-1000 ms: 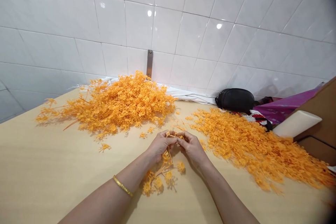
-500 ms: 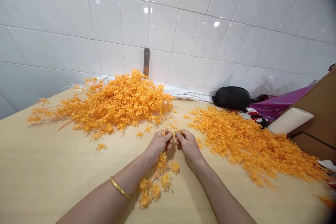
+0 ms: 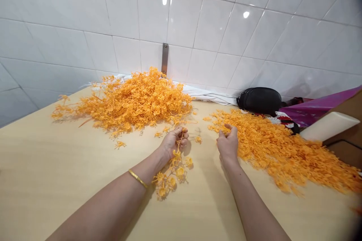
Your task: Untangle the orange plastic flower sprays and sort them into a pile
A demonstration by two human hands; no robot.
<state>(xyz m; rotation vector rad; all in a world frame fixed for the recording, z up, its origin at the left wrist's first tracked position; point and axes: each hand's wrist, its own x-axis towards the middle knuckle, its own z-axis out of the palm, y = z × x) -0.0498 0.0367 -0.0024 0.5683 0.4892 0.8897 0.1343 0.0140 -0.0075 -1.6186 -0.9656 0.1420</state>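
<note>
Orange flowers [image 3: 180,172] are clamped by the stem [image 3: 181,142] in left hand [image 3: 172,142], perhaps for steadiness; if right hand [image 3: 229,146] grips, I cannot tell.

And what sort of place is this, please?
Probably a small workroom or craft corner: a white tiled wall stands behind a pale wood-look table, where orange, artificial-looking flowers lie in two big heaps.

The table [image 3: 79,184] carries an orange heap [image 3: 141,101] beyond the left hand [image 3: 174,142], a loose flower [image 3: 120,144] to that hand's left, another flower [image 3: 198,140] between the hands, an orange pile [image 3: 271,150] right of the right hand [image 3: 228,146], and white cloth [image 3: 210,95] well beyond both.
</note>
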